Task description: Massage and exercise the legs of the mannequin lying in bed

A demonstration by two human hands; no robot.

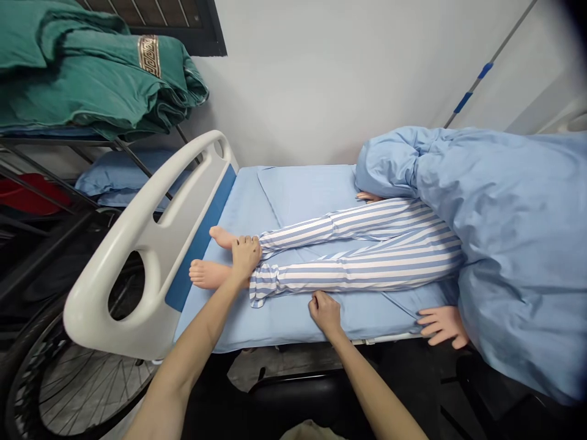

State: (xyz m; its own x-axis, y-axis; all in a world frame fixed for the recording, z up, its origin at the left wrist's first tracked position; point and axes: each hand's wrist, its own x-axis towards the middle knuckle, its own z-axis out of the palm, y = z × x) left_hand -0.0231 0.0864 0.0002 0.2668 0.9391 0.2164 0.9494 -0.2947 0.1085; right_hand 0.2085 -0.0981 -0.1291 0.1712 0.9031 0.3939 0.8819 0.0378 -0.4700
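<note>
Head view: doll [358, 274] in striped pants [389, 221] is laid on bed [284, 321], feet [208, 273] nr foot-end edge. L hand [246, 253] is put over leg next to far foot; can't be told if gripped. R hand [325, 313] is curled, set apart nr front edge.

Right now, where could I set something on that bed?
Bare sheet shows between footboard, wall, striped trousers and blue quilt; a smaller patch lies along the near edge, between the left forearm and right hand. It's crowded at the feet, beside the left hand, and where the quilt spreads.
</note>
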